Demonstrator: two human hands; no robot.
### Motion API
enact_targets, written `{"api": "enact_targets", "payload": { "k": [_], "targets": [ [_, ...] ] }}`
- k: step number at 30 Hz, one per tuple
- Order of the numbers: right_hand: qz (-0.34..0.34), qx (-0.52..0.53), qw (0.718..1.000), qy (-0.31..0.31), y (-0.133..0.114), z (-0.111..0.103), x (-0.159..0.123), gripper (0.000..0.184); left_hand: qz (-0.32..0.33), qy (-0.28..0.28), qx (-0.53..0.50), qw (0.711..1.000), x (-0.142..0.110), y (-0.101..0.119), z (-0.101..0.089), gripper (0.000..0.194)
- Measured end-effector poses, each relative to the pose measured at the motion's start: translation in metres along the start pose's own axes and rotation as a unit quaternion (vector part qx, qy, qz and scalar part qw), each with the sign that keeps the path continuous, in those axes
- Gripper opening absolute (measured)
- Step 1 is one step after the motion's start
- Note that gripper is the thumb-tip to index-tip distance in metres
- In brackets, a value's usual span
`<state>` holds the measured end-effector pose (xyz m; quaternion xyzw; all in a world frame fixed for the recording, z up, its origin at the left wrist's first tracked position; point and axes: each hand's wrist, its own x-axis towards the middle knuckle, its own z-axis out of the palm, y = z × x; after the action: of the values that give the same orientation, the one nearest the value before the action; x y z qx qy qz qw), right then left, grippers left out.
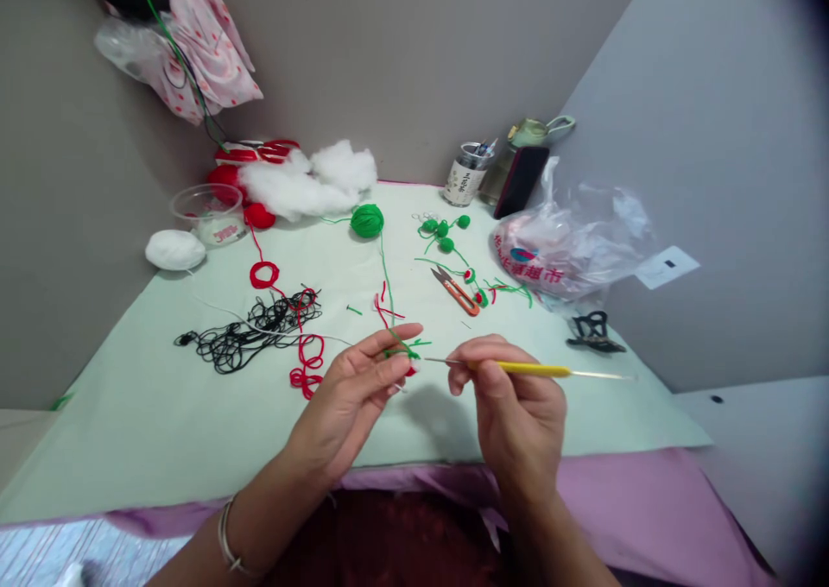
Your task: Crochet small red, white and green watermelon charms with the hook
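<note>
My left hand (366, 380) pinches a small crochet piece (410, 364) of green, red and white yarn above the table's front part. Green yarn runs from it up to the green yarn ball (367, 221). My right hand (511, 397) grips the yellow handle of a crochet hook (534, 369). The hook's thin metal tip points left, close to the crochet piece; whether they touch I cannot tell. Fingers of my left hand hide part of the piece. Orange-handled thread snips (456, 292) lie behind my right hand.
Tangled black yarn (252, 332) and loose red yarn (311, 354) lie left. White stuffing (298, 186) and a clear tub (213, 216) stand behind. Small green crocheted balls (443, 229), a pen holder (465, 175), a phone (522, 181) and a plastic bag (570, 242) are right.
</note>
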<state>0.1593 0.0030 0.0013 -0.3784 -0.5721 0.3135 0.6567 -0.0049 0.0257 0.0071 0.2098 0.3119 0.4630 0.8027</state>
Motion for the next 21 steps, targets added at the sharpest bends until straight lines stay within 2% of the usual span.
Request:
{"api": "enact_targets", "payload": {
  "k": [4,11,17,21],
  "targets": [
    [0.037,0.016,0.999,-0.029,0.001,0.003,0.001,0.016,0.029,-0.021,0.052,0.998,-0.004,-0.003,0.004,0.037],
    [0.13,0.111,0.985,-0.004,0.006,-0.001,0.0,0.014,0.05,-0.006,0.116,0.992,-0.006,-0.003,0.0,0.028],
    [0.135,0.122,0.983,-0.02,0.002,-0.004,0.003,0.02,0.055,0.004,0.135,0.989,-0.007,-0.001,0.0,0.027],
    [0.101,0.073,0.991,-0.045,-0.002,-0.008,0.0,0.022,0.059,0.008,0.148,0.987,-0.007,-0.001,-0.001,0.027]
  ]
}}
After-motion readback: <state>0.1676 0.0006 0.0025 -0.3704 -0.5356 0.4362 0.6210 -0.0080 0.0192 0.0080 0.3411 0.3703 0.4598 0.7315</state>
